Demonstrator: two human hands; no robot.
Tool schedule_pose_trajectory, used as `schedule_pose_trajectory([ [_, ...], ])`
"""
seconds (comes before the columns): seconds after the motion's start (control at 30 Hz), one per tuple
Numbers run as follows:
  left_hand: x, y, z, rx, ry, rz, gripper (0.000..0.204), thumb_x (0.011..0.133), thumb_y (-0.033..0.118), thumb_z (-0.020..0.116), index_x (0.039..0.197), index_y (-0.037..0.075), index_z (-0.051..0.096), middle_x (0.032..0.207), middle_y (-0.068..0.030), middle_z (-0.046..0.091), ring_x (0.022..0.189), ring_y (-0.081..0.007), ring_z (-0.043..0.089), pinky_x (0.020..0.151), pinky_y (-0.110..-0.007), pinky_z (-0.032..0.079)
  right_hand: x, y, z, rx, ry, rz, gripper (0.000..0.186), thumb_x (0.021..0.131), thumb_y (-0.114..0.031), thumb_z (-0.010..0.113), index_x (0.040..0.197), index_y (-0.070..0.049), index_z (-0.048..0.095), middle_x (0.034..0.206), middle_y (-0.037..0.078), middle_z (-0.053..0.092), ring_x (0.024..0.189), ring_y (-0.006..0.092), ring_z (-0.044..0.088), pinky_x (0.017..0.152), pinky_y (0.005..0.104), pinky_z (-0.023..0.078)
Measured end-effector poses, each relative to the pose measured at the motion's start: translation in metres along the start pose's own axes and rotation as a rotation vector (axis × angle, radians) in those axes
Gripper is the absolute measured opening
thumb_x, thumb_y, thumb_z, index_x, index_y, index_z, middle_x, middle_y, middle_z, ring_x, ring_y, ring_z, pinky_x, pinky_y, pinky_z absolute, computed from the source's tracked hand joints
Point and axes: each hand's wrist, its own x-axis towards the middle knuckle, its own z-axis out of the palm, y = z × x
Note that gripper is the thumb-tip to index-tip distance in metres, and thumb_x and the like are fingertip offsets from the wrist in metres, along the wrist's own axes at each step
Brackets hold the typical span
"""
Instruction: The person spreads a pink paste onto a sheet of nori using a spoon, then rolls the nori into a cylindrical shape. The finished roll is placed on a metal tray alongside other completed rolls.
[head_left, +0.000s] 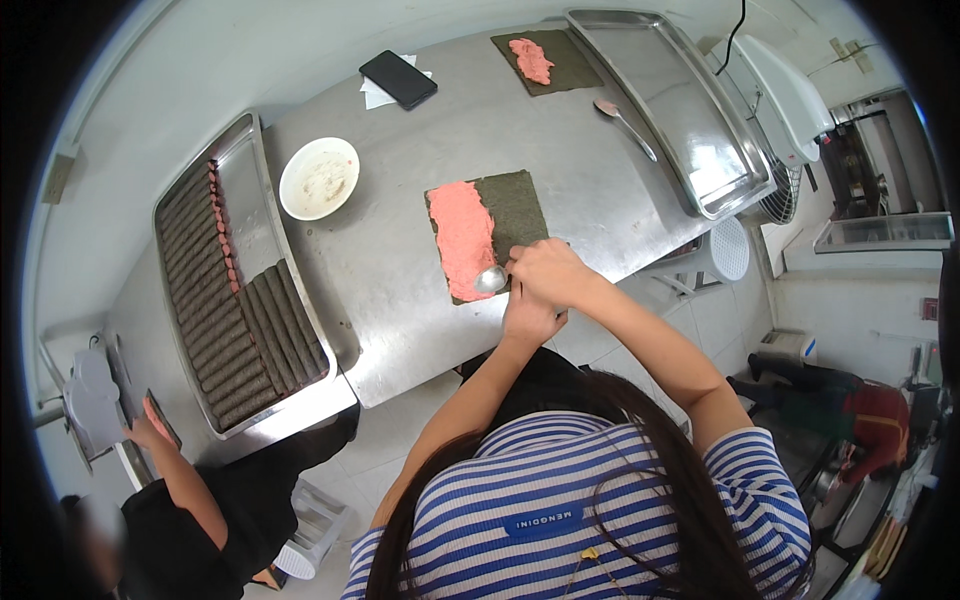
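Observation:
A dark green nori sheet [515,212] lies on the steel table in front of me, its left half spread with pink paste [462,235]. My right hand [552,272] is closed round the handle of a metal spoon [490,280]. The spoon's bowl rests on the paste at the near edge. My left hand [532,318] is just below the right one, at the sheet's near right corner. Its fingers are largely hidden behind the right hand, so I cannot tell whether they grip the sheet.
A white bowl [319,178] stands left; beyond it is a tray [262,190] of nori rolls. Farther off lie a phone [399,79], another nori sheet [570,65] with paste, a second spoon [628,130] and a steel tray [672,105]. A co-worker's hand [148,432] works at lower left.

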Motion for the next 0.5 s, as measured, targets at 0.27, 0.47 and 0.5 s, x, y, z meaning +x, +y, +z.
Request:
schedule_pose_trajectory([
  [0.27,0.004,0.009,-0.012,0.083,-0.021,-0.087,0.077,0.072,0.044,0.069,0.134,0.006,0.046,0.138,-0.0197,0.041,0.131,-0.0402,0.03,0.11,-0.054,0.021,-0.017,0.017,-0.027,0.014,0.062,-0.01,0.012,0.073,-0.017,0.061,0.073,-0.007,0.068,0.079,0.006,0.063,0.072,0.0244,0.067,0.059,0.0365,0.053],
  [0.47,0.003,-0.001,0.0,-0.038,-0.085,0.0,0.083,0.072,0.048,0.068,0.136,0.002,0.043,0.14,-0.0257,0.036,0.133,-0.0439,0.027,0.112,-0.053,0.019,-0.018,0.006,0.01,-0.05,0.126,-0.123,0.012,0.074,-0.017,0.06,0.077,-0.009,0.068,0.078,0.003,0.062,0.073,0.0221,0.066,0.06,0.0347,0.053],
  [0.5,0.002,0.001,-0.001,0.015,-0.06,-0.011,0.084,0.072,0.048,0.068,0.137,0.001,0.043,0.141,-0.0258,0.035,0.133,-0.044,0.026,0.112,-0.053,0.018,-0.017,0.009,0.009,-0.062,0.111,-0.083,0.012,0.074,-0.017,0.06,0.078,-0.009,0.068,0.079,0.003,0.062,0.073,0.022,0.066,0.06,0.0347,0.053],
])
